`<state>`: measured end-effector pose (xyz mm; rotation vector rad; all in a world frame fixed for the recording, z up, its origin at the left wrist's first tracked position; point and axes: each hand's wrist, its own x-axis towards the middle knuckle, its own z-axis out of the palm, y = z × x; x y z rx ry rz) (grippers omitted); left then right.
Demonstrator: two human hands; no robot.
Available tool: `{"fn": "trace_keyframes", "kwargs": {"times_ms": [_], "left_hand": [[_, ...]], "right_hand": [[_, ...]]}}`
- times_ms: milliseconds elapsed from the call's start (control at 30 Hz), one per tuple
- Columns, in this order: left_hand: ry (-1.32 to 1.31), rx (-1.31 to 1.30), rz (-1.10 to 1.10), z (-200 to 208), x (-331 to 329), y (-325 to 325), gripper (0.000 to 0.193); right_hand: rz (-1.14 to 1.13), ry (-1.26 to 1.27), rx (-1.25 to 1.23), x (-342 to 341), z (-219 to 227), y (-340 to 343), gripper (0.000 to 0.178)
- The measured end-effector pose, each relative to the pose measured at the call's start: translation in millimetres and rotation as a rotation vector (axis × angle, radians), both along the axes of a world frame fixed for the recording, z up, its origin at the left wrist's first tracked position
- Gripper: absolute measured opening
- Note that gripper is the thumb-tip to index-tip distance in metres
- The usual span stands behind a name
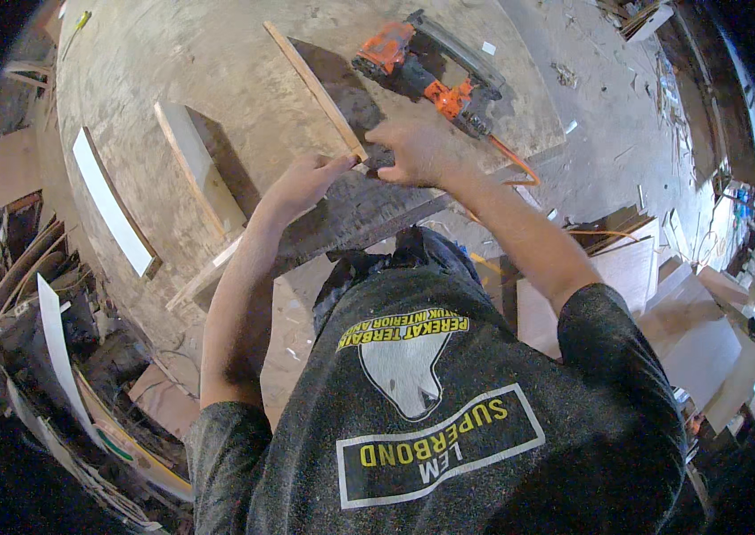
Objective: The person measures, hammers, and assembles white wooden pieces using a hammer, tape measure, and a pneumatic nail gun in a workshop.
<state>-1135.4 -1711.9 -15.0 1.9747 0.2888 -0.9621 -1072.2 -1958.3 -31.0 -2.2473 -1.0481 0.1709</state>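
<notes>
A narrow wooden board [313, 82] stands on its long edge on the worktable [244, 53], its near end at the table's front edge. My left hand [304, 185] pinches that near end between thumb and fingers. Just right of it, my right hand [418, 153] curls by the same end, with thumb and forefinger apart. Whether its fingertips touch the wood I cannot tell. Beyond my right hand lies an orange and black pneumatic nail gun [413, 67] on its side.
Left on the table are another wooden board [199, 169] and a white-faced strip [113, 201]. A yellow-handled tool [83, 20] lies at the far left. From the nail gun an orange air hose [513, 159] runs over the right edge. Sheet offcuts [689, 330] are piled at lower right.
</notes>
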Motion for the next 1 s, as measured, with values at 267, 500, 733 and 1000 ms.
{"fn": "trace_keyframes", "kwargs": {"times_ms": [267,500,733,1000], "left_hand": [[-0.038,-0.042,0.058,4.5,-1.6,-4.3,0.071],[-0.079,-0.013,0.04,-5.8,-2.4,-0.7,0.068],[-0.019,-0.097,0.076,-8.6,-2.9,0.7,0.06],[-0.01,-0.139,0.069,-8.0,-1.1,2.7,0.061]], "right_hand": [[-0.053,0.053,0.1,-13.2,-15.6,6.0,0.033],[-0.011,0.023,0.123,-13.1,-12.5,8.9,0.021],[0.003,0.009,0.094,-13.2,-22.5,6.8,0.02],[0.048,0.067,0.039,-10.6,-25.4,3.3,0.035]]}}
